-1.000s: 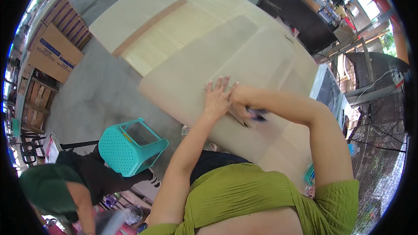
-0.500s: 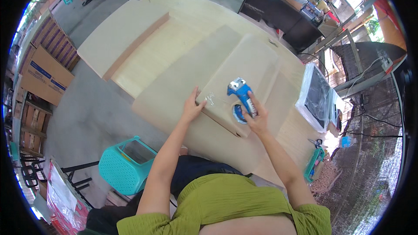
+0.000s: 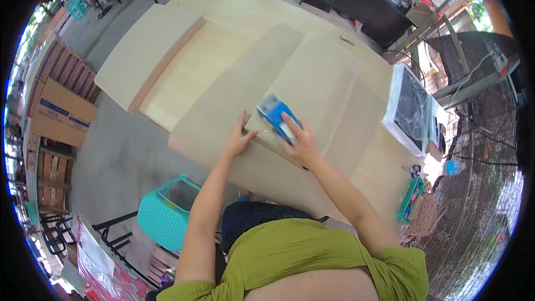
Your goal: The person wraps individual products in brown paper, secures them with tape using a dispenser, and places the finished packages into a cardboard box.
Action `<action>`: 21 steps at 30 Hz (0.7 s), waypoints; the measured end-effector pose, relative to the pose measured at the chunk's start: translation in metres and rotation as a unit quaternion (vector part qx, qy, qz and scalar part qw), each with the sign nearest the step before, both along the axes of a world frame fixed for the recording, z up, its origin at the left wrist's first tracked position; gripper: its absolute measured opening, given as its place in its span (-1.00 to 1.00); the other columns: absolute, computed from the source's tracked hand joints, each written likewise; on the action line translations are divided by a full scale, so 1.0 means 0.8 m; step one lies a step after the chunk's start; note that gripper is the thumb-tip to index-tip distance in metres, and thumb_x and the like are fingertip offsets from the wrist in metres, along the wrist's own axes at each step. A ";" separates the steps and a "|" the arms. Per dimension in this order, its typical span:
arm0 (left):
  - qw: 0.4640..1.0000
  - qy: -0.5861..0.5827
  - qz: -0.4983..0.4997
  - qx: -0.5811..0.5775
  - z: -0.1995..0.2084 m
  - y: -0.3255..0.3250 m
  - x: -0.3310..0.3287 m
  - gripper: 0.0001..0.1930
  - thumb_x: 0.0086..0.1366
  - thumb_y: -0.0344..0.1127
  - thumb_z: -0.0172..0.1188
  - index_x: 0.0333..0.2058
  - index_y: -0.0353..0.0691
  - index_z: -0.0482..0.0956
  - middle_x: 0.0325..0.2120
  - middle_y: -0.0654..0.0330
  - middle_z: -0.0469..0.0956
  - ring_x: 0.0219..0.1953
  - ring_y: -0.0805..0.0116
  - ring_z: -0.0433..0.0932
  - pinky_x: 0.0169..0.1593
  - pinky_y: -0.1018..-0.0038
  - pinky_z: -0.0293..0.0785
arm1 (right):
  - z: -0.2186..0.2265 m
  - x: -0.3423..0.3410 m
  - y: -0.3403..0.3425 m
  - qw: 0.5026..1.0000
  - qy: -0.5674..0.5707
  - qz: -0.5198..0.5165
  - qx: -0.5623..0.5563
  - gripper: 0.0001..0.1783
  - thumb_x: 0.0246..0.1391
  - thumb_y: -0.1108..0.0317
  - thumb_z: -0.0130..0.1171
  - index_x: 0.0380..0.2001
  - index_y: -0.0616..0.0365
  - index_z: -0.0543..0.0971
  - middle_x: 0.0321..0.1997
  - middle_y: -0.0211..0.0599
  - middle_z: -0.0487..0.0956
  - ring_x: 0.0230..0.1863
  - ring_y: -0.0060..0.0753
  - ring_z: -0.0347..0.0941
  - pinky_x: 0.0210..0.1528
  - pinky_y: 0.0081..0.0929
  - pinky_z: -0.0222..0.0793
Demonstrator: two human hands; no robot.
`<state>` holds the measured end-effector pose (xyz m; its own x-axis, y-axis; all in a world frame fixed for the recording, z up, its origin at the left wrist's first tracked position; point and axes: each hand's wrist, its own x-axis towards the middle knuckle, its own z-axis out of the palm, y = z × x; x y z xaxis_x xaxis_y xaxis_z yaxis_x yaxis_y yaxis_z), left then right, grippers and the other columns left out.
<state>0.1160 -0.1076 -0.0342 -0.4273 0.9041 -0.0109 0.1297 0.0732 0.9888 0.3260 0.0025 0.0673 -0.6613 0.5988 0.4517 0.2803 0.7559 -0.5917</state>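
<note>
A flat parcel (image 3: pixel 315 78) wrapped in brown paper lies on a larger brown paper sheet (image 3: pixel 220 103). My right hand (image 3: pixel 302 144) is wrapped round a blue tape dispenser (image 3: pixel 278 117), its metal head near the parcel's left corner. Close by, my left hand (image 3: pixel 238 140) rests at that corner, thumb and fingers apart, against the paper edge. Under the dispenser, the contact between tape and paper is hard to make out.
The pale wooden table (image 3: pixel 178 83) carries another flat panel (image 3: pixel 147 50) at far left. At right are a plastic-wrapped framed panel (image 3: pixel 409 108), scissors (image 3: pixel 413 170) and a green basket (image 3: pixel 408 203). A teal stool (image 3: pixel 161 220) stands at lower left.
My right hand has moved the tape dispenser left, toward my left hand and the parcel's corner. My left hand's fingers have spread a little. The view has shifted slightly.
</note>
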 end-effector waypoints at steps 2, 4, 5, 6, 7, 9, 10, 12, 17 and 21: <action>0.998 -0.056 -0.014 -0.020 0.004 0.002 -0.002 -0.06 0.20 -0.22 0.34 0.40 -0.23 -0.08 0.27 -0.01 0.31 0.29 0.15 0.29 0.28 0.25 0.25 | -0.007 0.087 -0.010 0.999 0.002 -0.035 -0.002 -0.09 -0.29 0.39 0.34 0.27 -0.35 0.40 -0.20 -0.03 0.52 -0.31 0.01 0.53 -0.26 -0.17 0.51; 0.994 -0.096 -0.027 -0.044 0.013 0.007 -0.008 -0.13 0.27 -0.12 0.28 0.39 -0.23 -0.02 0.28 -0.04 0.29 0.28 0.15 0.30 0.29 0.25 0.23 | -0.012 0.188 -0.012 0.993 -0.039 -0.104 -0.030 -0.10 -0.28 0.37 0.37 0.27 -0.36 0.40 -0.13 0.00 0.53 -0.25 0.03 0.53 -0.21 -0.15 0.50; 0.991 -0.116 -0.035 -0.058 0.019 0.011 -0.012 -0.17 0.30 -0.08 0.24 0.39 -0.24 0.01 0.28 -0.06 0.28 0.28 0.15 0.30 0.29 0.25 0.21 | -0.018 0.241 -0.010 0.983 -0.083 -0.152 -0.057 -0.10 -0.28 0.36 0.38 0.26 -0.36 0.41 -0.09 0.01 0.53 -0.22 0.04 0.53 -0.18 -0.15 0.49; 0.989 -0.115 -0.035 -0.088 0.026 0.014 -0.020 -0.19 0.32 0.01 0.19 0.38 -0.24 0.04 0.27 -0.04 0.30 0.26 0.14 0.32 0.27 0.25 0.24 | -0.013 0.286 -0.009 0.973 -0.147 -0.179 0.014 -0.11 -0.27 0.34 0.40 0.26 -0.35 0.41 -0.07 0.00 0.52 -0.19 0.03 0.52 -0.17 -0.17 0.49; 0.986 -0.115 -0.036 -0.117 0.035 0.020 -0.027 -0.21 0.34 0.09 0.13 0.37 -0.24 0.08 0.26 -0.03 0.31 0.24 0.14 0.34 0.25 0.25 0.27 | -0.007 0.331 -0.009 0.952 -0.212 -0.205 0.083 -0.11 -0.27 0.32 0.42 0.26 -0.34 0.41 -0.06 0.00 0.51 -0.17 0.03 0.52 -0.16 -0.19 0.48; 0.982 -0.108 -0.052 -0.143 0.050 0.043 -0.027 -0.21 0.36 0.23 0.01 0.35 -0.23 0.14 0.23 -0.01 0.34 0.22 0.14 0.36 0.21 0.25 0.31 | -0.028 0.424 -0.023 0.896 -0.299 -0.308 0.115 -0.11 -0.27 0.26 0.45 0.26 -0.26 0.41 -0.01 0.05 0.48 -0.04 0.08 0.45 -0.02 -0.16 0.41; 0.983 -0.101 -0.063 -0.141 0.054 0.054 -0.027 -0.20 0.36 0.29 -0.06 0.34 -0.22 0.17 0.22 -0.01 0.35 0.22 0.13 0.37 0.20 0.25 0.32 | -0.033 0.461 -0.035 0.886 -0.318 -0.316 0.117 -0.10 -0.24 0.24 0.45 0.29 -0.21 0.38 0.02 0.08 0.45 -0.01 0.11 0.41 0.04 -0.11 0.34; 0.984 -0.071 -0.072 -0.144 0.057 0.069 -0.033 -0.18 0.36 0.35 -0.12 0.33 -0.20 0.19 0.20 0.02 0.38 0.20 0.13 0.37 0.16 0.27 0.35 | -0.034 0.478 -0.060 0.842 -0.377 -0.362 0.131 -0.10 -0.18 0.22 0.43 0.31 -0.15 0.34 0.08 0.12 0.40 0.07 0.15 0.34 0.14 -0.05 0.23; 0.988 -0.043 -0.043 -0.140 0.041 0.095 -0.062 -0.19 0.36 0.34 -0.12 0.36 -0.16 0.14 0.25 0.02 0.32 0.26 0.12 0.31 0.16 0.26 0.35 | 0.005 0.367 -0.039 0.774 -0.325 -0.517 0.170 -0.19 -0.07 0.27 0.36 0.30 -0.04 0.32 0.15 0.08 0.39 0.19 0.12 0.29 0.28 -0.11 0.14; 0.982 -0.173 -0.057 -0.050 0.018 0.115 -0.036 -0.20 0.43 0.22 -0.18 0.40 -0.24 -0.09 0.39 -0.09 0.02 0.41 0.12 0.06 0.38 0.20 0.06 | -0.071 0.243 0.084 0.863 0.066 -0.329 -0.376 -0.26 0.15 0.07 0.22 0.27 0.29 0.29 0.32 0.06 0.32 0.36 -0.06 0.21 0.33 -0.17 0.15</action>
